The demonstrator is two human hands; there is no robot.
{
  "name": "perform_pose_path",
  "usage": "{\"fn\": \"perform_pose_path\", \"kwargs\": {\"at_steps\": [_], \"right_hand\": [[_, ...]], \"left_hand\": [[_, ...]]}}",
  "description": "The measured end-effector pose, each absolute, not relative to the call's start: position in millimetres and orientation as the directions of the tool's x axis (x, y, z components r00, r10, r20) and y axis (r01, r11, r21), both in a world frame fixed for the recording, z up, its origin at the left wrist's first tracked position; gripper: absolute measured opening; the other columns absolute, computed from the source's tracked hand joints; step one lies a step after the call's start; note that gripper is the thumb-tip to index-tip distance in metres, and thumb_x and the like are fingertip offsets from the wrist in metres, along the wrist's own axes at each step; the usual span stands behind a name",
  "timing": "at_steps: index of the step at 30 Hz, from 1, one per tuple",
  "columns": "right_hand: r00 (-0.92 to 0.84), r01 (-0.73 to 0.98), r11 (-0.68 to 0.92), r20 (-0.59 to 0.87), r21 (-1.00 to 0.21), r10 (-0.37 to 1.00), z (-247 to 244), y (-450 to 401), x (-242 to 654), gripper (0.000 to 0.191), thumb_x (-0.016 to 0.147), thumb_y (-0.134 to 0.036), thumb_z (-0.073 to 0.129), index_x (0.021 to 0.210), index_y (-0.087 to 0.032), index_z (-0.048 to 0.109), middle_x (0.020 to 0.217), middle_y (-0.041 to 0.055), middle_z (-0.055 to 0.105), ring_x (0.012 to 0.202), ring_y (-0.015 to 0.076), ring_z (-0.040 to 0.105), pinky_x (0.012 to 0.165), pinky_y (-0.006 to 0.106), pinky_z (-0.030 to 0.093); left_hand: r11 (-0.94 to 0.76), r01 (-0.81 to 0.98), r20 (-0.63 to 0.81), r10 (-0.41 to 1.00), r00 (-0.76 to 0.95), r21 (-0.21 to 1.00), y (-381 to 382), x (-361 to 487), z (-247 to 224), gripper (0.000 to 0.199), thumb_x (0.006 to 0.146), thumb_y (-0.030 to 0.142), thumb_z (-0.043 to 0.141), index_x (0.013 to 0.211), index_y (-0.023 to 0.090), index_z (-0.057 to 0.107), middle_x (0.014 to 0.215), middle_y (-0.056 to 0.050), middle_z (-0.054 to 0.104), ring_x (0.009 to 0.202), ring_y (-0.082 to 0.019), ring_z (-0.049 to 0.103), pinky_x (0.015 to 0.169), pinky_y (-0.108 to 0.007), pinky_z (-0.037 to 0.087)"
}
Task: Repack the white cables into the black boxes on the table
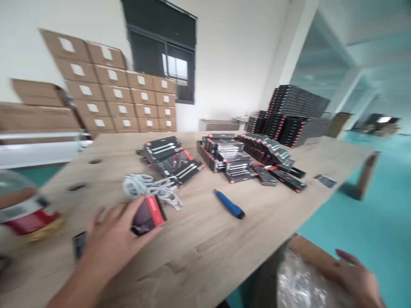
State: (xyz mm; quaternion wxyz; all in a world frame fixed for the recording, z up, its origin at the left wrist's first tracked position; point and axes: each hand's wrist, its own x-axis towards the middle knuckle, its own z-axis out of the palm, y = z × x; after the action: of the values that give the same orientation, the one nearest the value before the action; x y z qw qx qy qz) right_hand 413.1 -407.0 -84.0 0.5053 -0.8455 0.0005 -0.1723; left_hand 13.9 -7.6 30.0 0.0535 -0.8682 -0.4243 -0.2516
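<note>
My left hand (117, 231) is closed around a small dark box with a red band (149, 214), tilted just above the wooden table. A tangle of white cables (152, 186) lies right behind that box. Under my left wrist, part of a small dark packet (78, 244) shows. Low at the right, my right hand (361, 276) is blurred, its visible fingers apart and nothing seen in them. It is over an open cardboard box (316, 256) beside the table, with crumpled clear plastic (300, 282) inside.
A blue cutter-like tool (229, 204) lies mid-table. Beyond it are several flat black boxes (170, 158), more piled boxes (224, 154) and a tall black stack (295, 111). A plastic jar (25, 209) stands at left. Cartons (112, 92) rise against the wall.
</note>
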Motion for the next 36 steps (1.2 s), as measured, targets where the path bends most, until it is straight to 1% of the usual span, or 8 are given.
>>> {"fn": "perform_pose_path", "kwargs": {"at_steps": [2, 5, 8, 10, 12, 15, 27, 36], "right_hand": [[0.982, 0.097, -0.446, 0.16, -0.89, -0.105, -61.6, -368.9, 416.1, 0.016, 0.063, -0.023, 0.058, 0.063, -0.033, 0.07, 0.06, 0.0088, 0.068, 0.05, 0.023, 0.057, 0.052, 0.04, 0.039], [0.919, 0.297, -0.123, 0.248, -0.947, 0.307, -18.3, -286.7, 374.2, 0.019, 0.064, -0.036, 0.066, 0.076, -0.028, 0.078, 0.077, 0.012, 0.072, 0.07, 0.025, 0.064, 0.064, 0.04, 0.046], [0.516, 0.295, 0.155, 0.293, -0.943, 0.805, 26.0, -194.5, 293.0, 0.034, 0.078, -0.051, 0.067, 0.095, -0.024, 0.079, 0.093, 0.0118, 0.075, 0.081, 0.0258, 0.067, 0.073, 0.039, 0.051], [0.205, 0.25, 0.259, 0.312, -0.933, 0.928, 42.0, -135.5, 239.5, 0.044, 0.085, -0.054, 0.064, 0.118, -0.025, 0.072, 0.11, 0.0098, 0.073, 0.095, 0.026, 0.067, 0.088, 0.041, 0.051], [0.023, 0.164, 0.289, 0.296, -0.943, 0.955, 42.6, -86.0, 197.6, 0.055, 0.081, -0.055, 0.071, 0.128, -0.027, 0.065, 0.119, 0.0079, 0.07, 0.103, 0.0262, 0.065, 0.093, 0.042, 0.05], [-0.198, -0.001, 0.298, 0.293, -0.954, 0.936, 22.5, -41.0, 159.3, 0.045, 0.078, -0.056, 0.074, 0.11, -0.024, 0.073, 0.099, 0.0039, 0.073, 0.095, 0.026, 0.066, 0.088, 0.04, 0.051], [-0.208, -0.099, 0.237, 0.253, -0.966, 0.945, -9.4, -44.6, 156.5, 0.04, 0.088, -0.056, 0.064, 0.082, -0.018, 0.071, 0.071, -0.0018, 0.059, 0.067, 0.0137, 0.049, 0.064, 0.027, 0.039], [-0.201, -0.141, 0.239, 0.264, -0.961, 0.943, -3.9, -47.5, 154.9, 0.013, 0.08, -0.023, 0.066, 0.089, -0.018, 0.073, 0.083, -0.0003, 0.069, 0.081, 0.0181, 0.061, 0.079, 0.031, 0.045]], "left_hand": [[-0.697, 0.708, 0.53, 0.646, 0.549, 0.117, -9.1, 9.7, 29.9, 0.064, 0.078, 0.051, 0.066, 0.134, 0.023, 0.052, 0.122, -0.012, 0.067, 0.117, -0.034, 0.059, 0.12, -0.05, 0.01], [-0.75, 0.649, 0.584, 0.587, 0.561, 0.13, -9.1, 1.4, 29.0, 0.067, 0.079, 0.042, 0.067, 0.141, 0.026, 0.046, 0.13, -0.012, 0.063, 0.121, -0.032, 0.057, 0.12, -0.052, 0.006], [-0.757, 0.644, 0.626, 0.556, 0.547, 0.111, -9.8, -6.0, 28.5, 0.071, 0.081, 0.03, 0.063, 0.147, 0.028, 0.038, 0.132, -0.011, 0.06, 0.123, -0.031, 0.055, 0.12, -0.055, 0.008], [-0.753, 0.65, 0.648, 0.546, 0.531, 0.101, -8.7, -10.1, 27.2, 0.071, 0.08, 0.023, 0.061, 0.146, 0.029, 0.037, 0.131, -0.01, 0.059, 0.125, -0.03, 0.054, 0.119, -0.057, 0.01], [-0.747, 0.656, 0.665, 0.545, 0.512, 0.107, -5.8, -14.1, 24.9, 0.068, 0.078, 0.02, 0.06, 0.142, 0.028, 0.039, 0.134, -0.011, 0.057, 0.127, -0.03, 0.052, 0.119, -0.057, 0.011], [-0.736, 0.663, 0.668, 0.561, 0.489, 0.134, -1.3, -18.9, 21.3, 0.066, 0.077, 0.015, 0.057, 0.138, 0.024, 0.037, 0.138, -0.013, 0.055, 0.13, -0.03, 0.049, 0.119, -0.058, 0.011], [-0.766, 0.591, 0.57, 0.611, 0.549, 0.253, -8.9, -12.4, 27.0, 0.059, 0.076, 0.023, 0.065, 0.131, 0.028, 0.045, 0.128, -0.006, 0.062, 0.124, -0.028, 0.055, 0.12, -0.054, 0.008], [-0.795, 0.56, 0.535, 0.586, 0.609, 0.233, -15.3, -8.3, 29.5, 0.063, 0.072, 0.009, 0.061, 0.13, 0.031, 0.05, 0.128, -0.003, 0.063, 0.12, -0.025, 0.056, 0.12, -0.055, 0.004]]}}
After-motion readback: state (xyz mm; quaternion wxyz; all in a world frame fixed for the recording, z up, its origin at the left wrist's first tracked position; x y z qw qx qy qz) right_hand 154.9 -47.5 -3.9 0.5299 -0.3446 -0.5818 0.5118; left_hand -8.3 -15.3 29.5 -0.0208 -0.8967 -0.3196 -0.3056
